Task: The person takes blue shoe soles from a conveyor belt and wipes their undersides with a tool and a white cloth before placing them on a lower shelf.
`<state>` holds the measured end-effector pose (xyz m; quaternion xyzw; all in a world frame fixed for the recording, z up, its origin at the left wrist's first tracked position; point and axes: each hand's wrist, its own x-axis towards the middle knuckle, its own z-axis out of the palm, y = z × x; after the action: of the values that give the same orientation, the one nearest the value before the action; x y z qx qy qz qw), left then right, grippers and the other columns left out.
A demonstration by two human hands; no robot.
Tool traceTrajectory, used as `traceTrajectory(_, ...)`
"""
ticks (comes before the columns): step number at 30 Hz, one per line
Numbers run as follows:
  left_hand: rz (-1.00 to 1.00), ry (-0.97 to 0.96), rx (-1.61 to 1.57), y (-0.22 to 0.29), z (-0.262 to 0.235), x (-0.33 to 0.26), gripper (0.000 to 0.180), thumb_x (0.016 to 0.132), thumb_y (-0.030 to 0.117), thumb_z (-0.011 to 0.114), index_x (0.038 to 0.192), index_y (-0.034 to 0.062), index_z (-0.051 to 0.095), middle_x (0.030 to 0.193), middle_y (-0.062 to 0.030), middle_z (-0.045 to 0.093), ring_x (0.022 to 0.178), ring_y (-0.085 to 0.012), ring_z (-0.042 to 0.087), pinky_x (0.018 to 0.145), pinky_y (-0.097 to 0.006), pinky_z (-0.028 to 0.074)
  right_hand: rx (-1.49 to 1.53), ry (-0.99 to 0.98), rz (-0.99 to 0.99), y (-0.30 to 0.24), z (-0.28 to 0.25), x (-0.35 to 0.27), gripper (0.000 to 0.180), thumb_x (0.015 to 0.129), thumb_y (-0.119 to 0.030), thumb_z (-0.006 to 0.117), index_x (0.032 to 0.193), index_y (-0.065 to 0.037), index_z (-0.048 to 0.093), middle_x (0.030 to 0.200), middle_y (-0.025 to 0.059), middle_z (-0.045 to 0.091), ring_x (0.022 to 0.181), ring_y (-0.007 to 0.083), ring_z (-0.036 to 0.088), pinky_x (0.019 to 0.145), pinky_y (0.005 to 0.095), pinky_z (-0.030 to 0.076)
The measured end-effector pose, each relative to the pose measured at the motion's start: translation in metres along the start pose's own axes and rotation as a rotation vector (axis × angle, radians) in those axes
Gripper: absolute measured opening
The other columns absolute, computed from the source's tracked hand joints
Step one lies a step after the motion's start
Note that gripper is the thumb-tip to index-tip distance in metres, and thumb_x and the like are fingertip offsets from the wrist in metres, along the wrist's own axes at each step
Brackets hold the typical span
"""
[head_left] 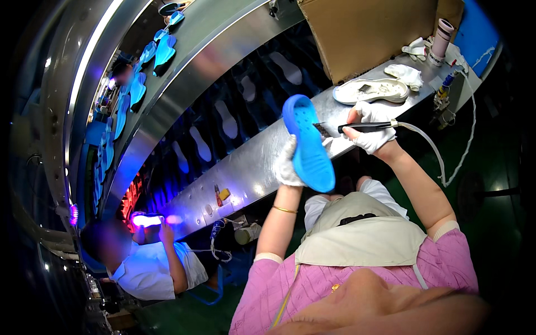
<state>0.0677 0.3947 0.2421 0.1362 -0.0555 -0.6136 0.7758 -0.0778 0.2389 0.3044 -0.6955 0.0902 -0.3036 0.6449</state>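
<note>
My left hand (288,164), in a white glove, grips a blue shoe sole (310,149) by its left edge and holds it up, tilted, with its hollow side showing. In my right hand (373,127), in a white glove that leaves fingertips bare, is a black-handled brush (363,127) with a pale hose (427,138) running from its back end. The brush's dark bristles lie at the sole's right side; whether they touch it I cannot tell. Just beyond the right hand, a white shoe (371,91) lies on the metal bench (245,173).
Crumpled white gloves (405,76), a pink tumbler (441,40) and a cardboard sheet (368,39) stand around the bench's far end. Pliers (218,195) lie farther left. A conveyor (192,39) carries blue soles (164,51). At left a co-worker (151,265) holds a brightly lit piece.
</note>
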Motion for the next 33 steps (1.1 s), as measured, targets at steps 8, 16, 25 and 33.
traceTrajectory(8,0.125,0.188,0.128,-0.043,0.001,0.012,0.067,0.087,0.060,0.047,0.129,0.0078,0.043,0.118,-0.0133,0.054,0.103,-0.0255,0.056,0.088,-0.039,0.051,-0.226,-0.135,-0.199,-0.003,0.022,-0.008,0.018,0.075,0.006,0.062,0.087,-0.004,0.054,0.071,0.0027,0.056,0.062,0.0097,0.056,0.059,0.0242,0.047)
traceTrajectory(16,0.264,0.161,0.140,-0.035,-0.005,0.027,0.063,0.089,0.058,0.042,0.127,0.0075,0.045,0.120,-0.0114,0.054,0.105,-0.0247,0.054,0.092,-0.039,0.047,-0.323,-0.146,-0.187,0.001,0.027,-0.012,0.019,0.071,-0.001,0.064,0.087,-0.005,0.056,0.073,0.0082,0.055,0.070,0.0198,0.057,0.065,0.0284,0.047)
traceTrajectory(25,0.342,0.202,0.152,-0.016,0.015,0.024,0.065,0.086,0.063,0.043,0.118,0.0078,0.050,0.107,-0.0117,0.060,0.095,-0.0239,0.059,0.086,-0.039,0.050,-0.494,-0.206,-0.356,-0.010,0.031,-0.021,0.018,0.066,-0.003,0.068,0.082,-0.007,0.060,0.069,0.0091,0.058,0.068,0.0245,0.060,0.064,0.0317,0.048)
traceTrajectory(33,0.383,-0.061,0.001,-0.018,0.009,0.014,0.068,0.089,0.061,0.037,0.130,0.0065,0.041,0.119,-0.0123,0.055,0.105,-0.0286,0.054,0.095,-0.042,0.044,-0.143,-0.160,0.130,-0.011,0.010,-0.011,0.010,0.081,-0.006,0.066,0.088,-0.004,0.061,0.077,0.0032,0.060,0.069,0.0090,0.056,0.065,0.0235,0.047)
